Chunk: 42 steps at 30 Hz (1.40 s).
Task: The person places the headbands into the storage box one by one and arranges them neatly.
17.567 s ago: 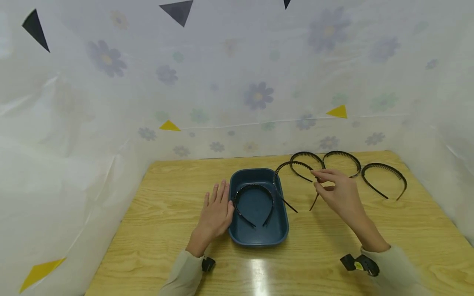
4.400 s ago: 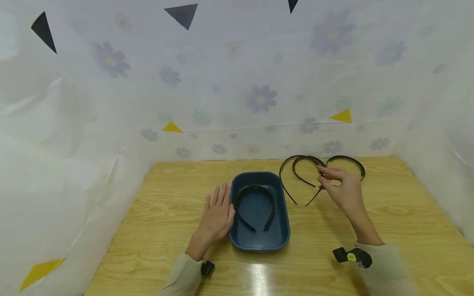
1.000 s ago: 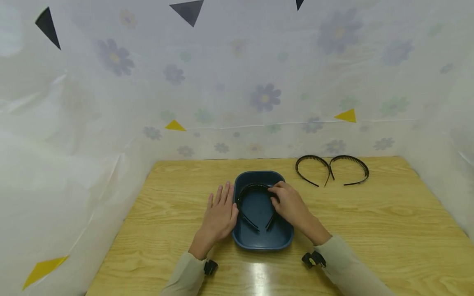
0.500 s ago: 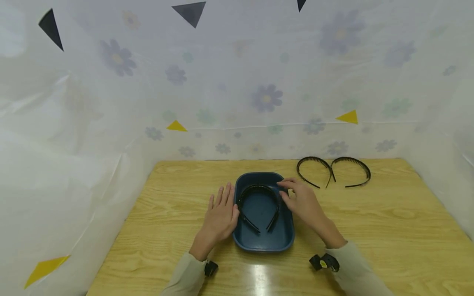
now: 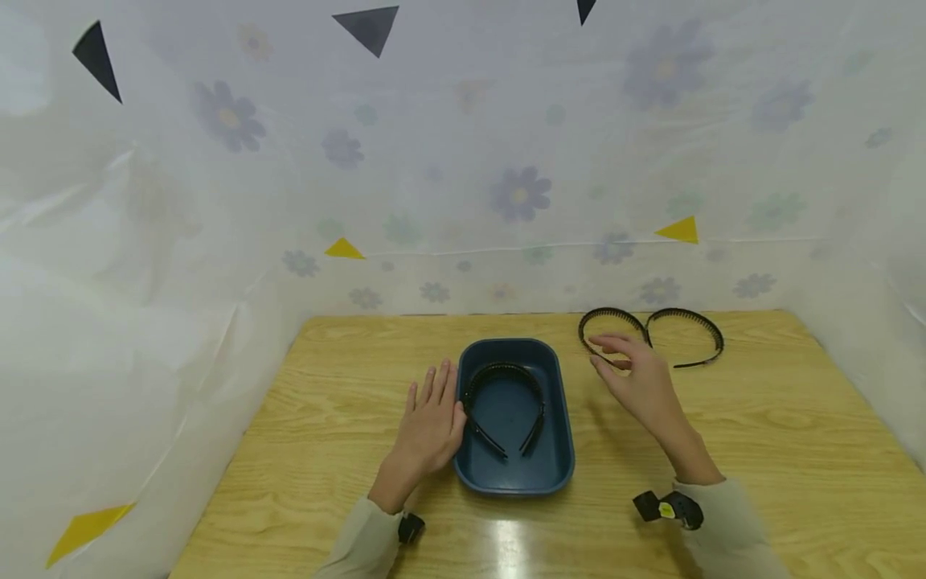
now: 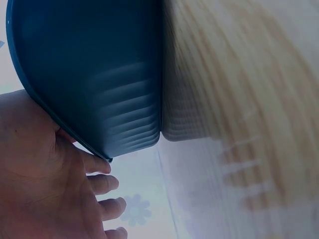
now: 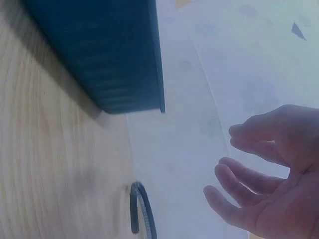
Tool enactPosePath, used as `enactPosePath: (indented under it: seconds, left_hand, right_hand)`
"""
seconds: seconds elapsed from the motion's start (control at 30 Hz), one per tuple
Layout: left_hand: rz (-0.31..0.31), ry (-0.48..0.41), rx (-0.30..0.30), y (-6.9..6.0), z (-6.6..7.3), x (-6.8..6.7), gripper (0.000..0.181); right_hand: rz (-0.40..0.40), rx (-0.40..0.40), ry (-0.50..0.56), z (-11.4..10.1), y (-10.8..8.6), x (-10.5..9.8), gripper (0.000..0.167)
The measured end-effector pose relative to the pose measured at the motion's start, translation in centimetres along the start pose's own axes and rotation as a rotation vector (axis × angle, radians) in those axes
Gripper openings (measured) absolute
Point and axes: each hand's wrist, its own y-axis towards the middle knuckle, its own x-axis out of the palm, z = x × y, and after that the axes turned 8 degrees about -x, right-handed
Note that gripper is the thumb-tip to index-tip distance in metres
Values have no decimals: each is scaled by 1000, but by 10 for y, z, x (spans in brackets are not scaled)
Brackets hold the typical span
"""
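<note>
In the head view, black toothed headbands lie nested in a dark blue tray; their exact number is hard to tell. My left hand rests along the tray's left side with straight fingers, and the left wrist view shows the palm against the tray's rim. My right hand is over the table, right of the tray, thumb and fingers apart with nothing between them. Just beyond its fingertips, partly hidden by them, lies a black headband. A second headband touches that one on the right.
The wood-grain table carries the tray near its middle. A pale flowered sheet rises behind the table and along both sides. Black wrist devices are strapped at both sleeves.
Over the last seconds my right hand carried a headband into the tray and let go. Since then it has moved right and away, toward the two headbands on the table. The left hand has stayed.
</note>
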Motion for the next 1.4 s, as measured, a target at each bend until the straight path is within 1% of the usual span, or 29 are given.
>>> enactPosePath:
  seconds: [0.17,0.3,0.5,0.67,0.8,0.9,1.1,1.23,1.4]
  left_hand:
    - [5,-5,5,0,0,1,60]
    - [-6,0,2,-2,1,0,60]
    - [-12,2,2,-4,3,-3,60]
    - [-4,-3,5,-4,2,-3,60]
    - [1,-7,7,-4,1,-1,60]
    - [-6,-6,8,-4,1,1,60]
    - [-18,-8,13,-4,1,2,60]
    - [-22,-9,12,-4,1,1,60]
    - [-26,-3,1,-3,-1,0,60]
  right_hand:
    - [24,37,-39,8,-5,-16,33]
    - [22,64,-64,15,-8,-26,36]
    - [30,141,-85,30,-11,-47,43]
    - [48,207,-114,46,-16,-67,46]
    - [62,232,-122,61,-21,-78,48]
    - [64,247,-128,71,-26,-85,48]
    - [68,319,-160,82,-36,-97,50]
    - [46,378,-142,92,-38,-100,54]
    - [-9,472,-119,110,-35,-102,59]
